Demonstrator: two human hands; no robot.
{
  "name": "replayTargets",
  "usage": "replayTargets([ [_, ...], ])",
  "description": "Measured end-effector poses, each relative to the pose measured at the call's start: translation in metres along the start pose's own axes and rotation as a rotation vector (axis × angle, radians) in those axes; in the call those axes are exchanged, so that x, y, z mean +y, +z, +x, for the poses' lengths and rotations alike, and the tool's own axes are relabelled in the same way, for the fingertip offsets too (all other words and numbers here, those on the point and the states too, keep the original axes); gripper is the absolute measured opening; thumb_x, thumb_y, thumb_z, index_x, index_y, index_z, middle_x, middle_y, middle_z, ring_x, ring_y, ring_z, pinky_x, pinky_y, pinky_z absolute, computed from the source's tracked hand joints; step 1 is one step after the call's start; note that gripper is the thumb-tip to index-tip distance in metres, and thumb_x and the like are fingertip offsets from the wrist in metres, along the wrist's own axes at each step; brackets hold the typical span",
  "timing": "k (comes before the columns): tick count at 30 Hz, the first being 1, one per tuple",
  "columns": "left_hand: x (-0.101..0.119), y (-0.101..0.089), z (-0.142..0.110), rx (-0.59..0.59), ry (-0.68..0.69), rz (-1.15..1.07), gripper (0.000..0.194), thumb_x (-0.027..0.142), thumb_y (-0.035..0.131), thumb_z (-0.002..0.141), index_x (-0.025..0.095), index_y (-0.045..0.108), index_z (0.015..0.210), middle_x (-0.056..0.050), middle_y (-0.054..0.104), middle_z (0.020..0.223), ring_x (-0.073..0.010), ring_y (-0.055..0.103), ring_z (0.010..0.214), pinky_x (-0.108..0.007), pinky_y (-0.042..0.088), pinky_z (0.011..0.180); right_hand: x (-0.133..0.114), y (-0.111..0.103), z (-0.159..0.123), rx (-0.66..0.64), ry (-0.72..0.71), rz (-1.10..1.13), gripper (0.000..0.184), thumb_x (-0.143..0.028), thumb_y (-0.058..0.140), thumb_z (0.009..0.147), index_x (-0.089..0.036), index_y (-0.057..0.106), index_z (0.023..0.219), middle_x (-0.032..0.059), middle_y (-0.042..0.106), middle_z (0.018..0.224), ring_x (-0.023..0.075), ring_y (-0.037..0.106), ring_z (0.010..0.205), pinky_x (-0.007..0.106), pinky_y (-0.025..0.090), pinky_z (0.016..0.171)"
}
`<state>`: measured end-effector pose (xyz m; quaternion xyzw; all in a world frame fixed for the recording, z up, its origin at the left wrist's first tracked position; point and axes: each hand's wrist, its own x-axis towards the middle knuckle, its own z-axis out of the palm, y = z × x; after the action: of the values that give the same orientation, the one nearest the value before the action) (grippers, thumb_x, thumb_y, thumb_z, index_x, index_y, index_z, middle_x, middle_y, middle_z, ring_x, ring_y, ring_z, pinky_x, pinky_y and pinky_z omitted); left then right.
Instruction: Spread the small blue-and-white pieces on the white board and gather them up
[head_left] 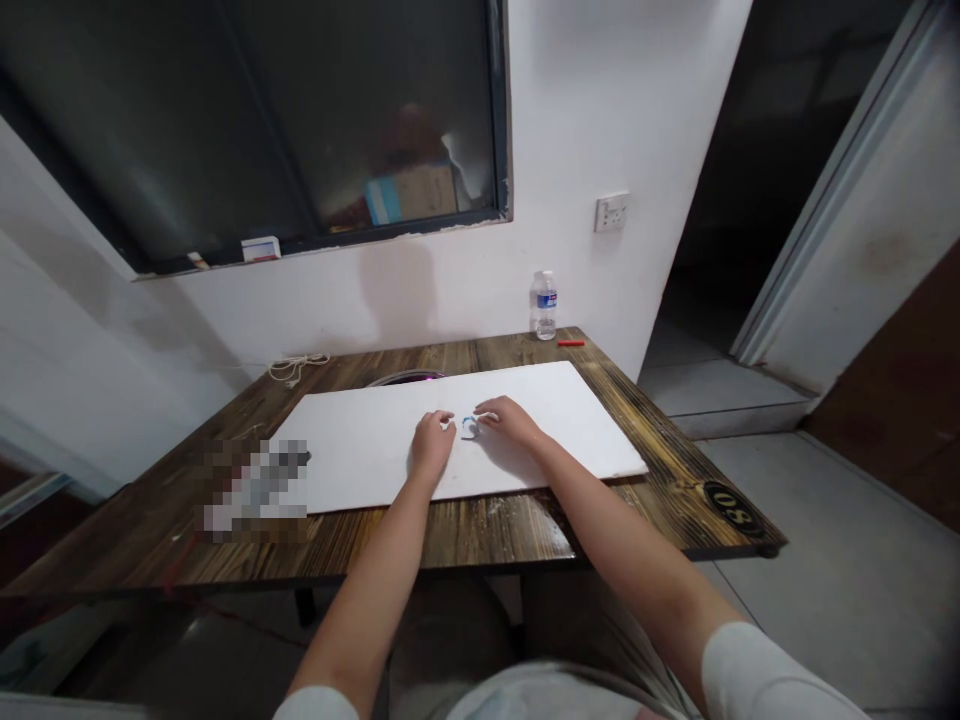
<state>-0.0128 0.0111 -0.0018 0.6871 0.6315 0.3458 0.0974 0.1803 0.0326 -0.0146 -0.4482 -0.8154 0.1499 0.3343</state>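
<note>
A small white-and-blue object [469, 427], too small to identify, lies near the middle of a white board [540, 420], between the two hands. The right hand [512, 420] lies palm down with its fingertips [484, 417] at the object's right side, seemingly touching it. The left hand [433, 443] lies palm down too, its fingertips [447, 421] just beside the object's left side. The hands are apart, and whether either one grips the object I cannot tell. The board lies flat on a dark-grained wooden counter [480, 530], with a round dark item with a pink rim [405, 378] just behind its far edge. Further back on the counter stand a clear plastic water bottle with a blue label [546, 305] and a red stick-like item [571, 342]. A loose coil of white cord [296, 369] lies at the far left corner. A pixelated patch [255, 490] hides whatever sits at the board's left end. Behind the counter rise a white wall with a socket plate [611, 212] and a dark window [255, 120]; a doorway opens on the right.
</note>
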Motion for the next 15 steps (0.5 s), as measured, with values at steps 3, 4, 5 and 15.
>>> replayTargets([
  [3, 0.001, -0.002, -0.001, -0.013, 0.003, 0.002, 0.027, 0.009, 0.053, 0.08, 0.02, 0.074, 0.093, -0.006, 0.072, 0.101, -0.0196, 0.065, 0.089, -0.03, 0.049, 0.084, -0.009, 0.001, -0.007, -0.209, -0.151, -0.12, 0.026, -0.026, 0.055, 0.093, -0.03, 0.072, 0.112, 0.0036, 0.062, 0.136, 0.0285, 0.045, 0.136, 0.055, 0.032, 0.111],
  [4, 0.002, -0.003, -0.001, -0.017, 0.0, -0.003, 0.027, 0.009, 0.052, 0.08, 0.021, 0.074, 0.091, -0.005, 0.073, 0.1, -0.0197, 0.065, 0.089, -0.03, 0.049, 0.083, -0.012, 0.001, -0.009, -0.249, -0.141, -0.163, 0.027, -0.029, 0.053, 0.095, -0.032, 0.07, 0.115, 0.0025, 0.058, 0.14, 0.0303, 0.04, 0.14, 0.06, 0.029, 0.111],
  [5, 0.002, -0.004, -0.001, -0.02, 0.001, -0.008, 0.028, 0.009, 0.051, 0.081, 0.021, 0.075, 0.09, -0.005, 0.073, 0.099, -0.0201, 0.066, 0.09, -0.031, 0.05, 0.083, -0.014, -0.001, -0.011, -0.263, -0.108, -0.207, 0.028, -0.03, 0.051, 0.096, -0.033, 0.068, 0.118, 0.0023, 0.056, 0.142, 0.0316, 0.037, 0.141, 0.064, 0.026, 0.111],
  [15, 0.012, -0.005, -0.01, -0.327, 0.334, 0.183, 0.029, 0.018, 0.056, 0.086, 0.029, 0.077, 0.102, -0.003, 0.07, 0.121, -0.023, 0.061, 0.115, -0.036, 0.042, 0.1, -0.006, -0.02, -0.011, -0.284, 0.066, -0.267, 0.031, -0.026, 0.048, 0.096, -0.031, 0.066, 0.121, 0.0017, 0.044, 0.152, 0.0309, 0.03, 0.144, 0.063, 0.022, 0.11],
])
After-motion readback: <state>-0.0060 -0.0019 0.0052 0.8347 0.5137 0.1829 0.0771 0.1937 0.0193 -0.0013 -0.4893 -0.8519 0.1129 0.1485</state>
